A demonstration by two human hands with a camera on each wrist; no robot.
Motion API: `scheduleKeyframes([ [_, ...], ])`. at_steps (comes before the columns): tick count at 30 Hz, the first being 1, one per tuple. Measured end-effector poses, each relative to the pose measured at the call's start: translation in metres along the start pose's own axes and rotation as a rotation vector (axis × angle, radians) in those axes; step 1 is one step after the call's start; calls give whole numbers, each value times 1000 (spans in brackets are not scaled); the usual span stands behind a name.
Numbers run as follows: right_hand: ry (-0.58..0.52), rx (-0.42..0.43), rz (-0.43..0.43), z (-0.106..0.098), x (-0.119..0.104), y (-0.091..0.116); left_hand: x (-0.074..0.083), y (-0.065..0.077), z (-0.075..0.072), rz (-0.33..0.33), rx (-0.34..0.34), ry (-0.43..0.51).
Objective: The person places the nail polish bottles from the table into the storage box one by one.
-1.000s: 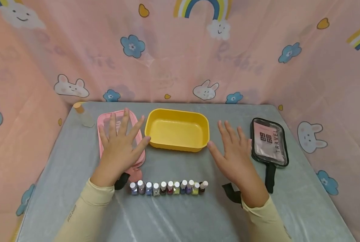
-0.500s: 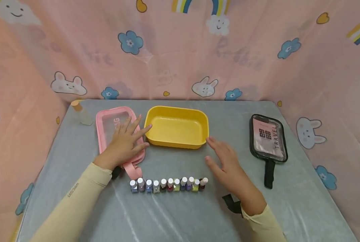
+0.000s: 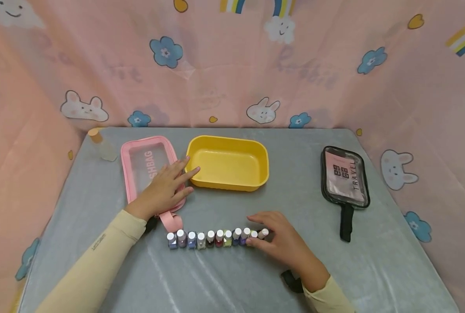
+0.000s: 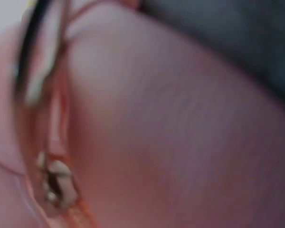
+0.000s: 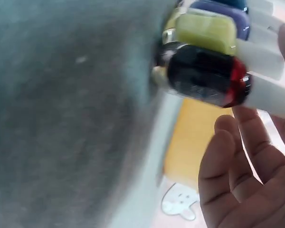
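Grey, velvety-looking cloth (image 3: 224, 282) is stretching under a row of little nail-polish-type bottles (image 3: 219, 239), which are standing across its near half, white caps (image 3: 210, 233) up. Right hand (image 3: 283, 243) is arching around the right end of that row, thumb on the near side, fingers on the far side. They're curving loosely, leaving space around the dark red bottle (image 5: 199, 73), so they aren't gripping anything; can't tell whether the thumb is touching a neighbour like the yellow-green bottle (image 5: 206, 31). Left hand (image 3: 164, 187) is spreading its fingers over the pink bag (image 3: 129, 171), with fingertips lying over the left edge of the yellow bin (image 3: 228, 167), not clamping it.

Handling-wise, I'm guessing these bottles are light but hard and slick, probably glass, so dropping one could be bad news. The dark one is looking slightly tilted, and they're all sitting tight enough that a clumsy grab might be knocking neighbours over. I'd be going for its cap from above, since the bodies are leaving little finger room.
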State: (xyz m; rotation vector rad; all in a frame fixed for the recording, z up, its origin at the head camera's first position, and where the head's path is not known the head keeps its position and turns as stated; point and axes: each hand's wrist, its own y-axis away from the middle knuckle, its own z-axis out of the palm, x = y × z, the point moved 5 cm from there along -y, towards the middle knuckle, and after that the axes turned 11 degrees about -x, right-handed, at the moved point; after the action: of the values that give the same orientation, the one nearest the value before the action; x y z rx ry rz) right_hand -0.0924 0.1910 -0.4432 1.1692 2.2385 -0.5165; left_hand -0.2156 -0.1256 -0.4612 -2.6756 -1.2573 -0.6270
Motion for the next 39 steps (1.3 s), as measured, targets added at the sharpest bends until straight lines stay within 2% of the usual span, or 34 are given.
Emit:
scheduleKeyframes([
  [3,-40,23,21,3,4,1,0,-1,0,0,-12,2],
  [17,-94,68,-106,6,6,2,1,-1,2,-29,-28,-3],
  [20,-99,88,-91,4,7,4,1,-1,2,-31,-31,-1],
  [25,-108,66,-1,-2,8,3,2,0,1,-37,-31,1],
  [29,-132,14,103,-19,7,0,1,0,2,-40,-32,1],
  [33,-112,0,202,-52,7,-6,2,-1,2,-31,-31,-7],
  [36,-88,28,231,-80,8,-21,2,-1,1,-31,-30,-12],
  [39,-103,57,244,-103,10,-44,3,-1,0,-33,-32,-15],
])
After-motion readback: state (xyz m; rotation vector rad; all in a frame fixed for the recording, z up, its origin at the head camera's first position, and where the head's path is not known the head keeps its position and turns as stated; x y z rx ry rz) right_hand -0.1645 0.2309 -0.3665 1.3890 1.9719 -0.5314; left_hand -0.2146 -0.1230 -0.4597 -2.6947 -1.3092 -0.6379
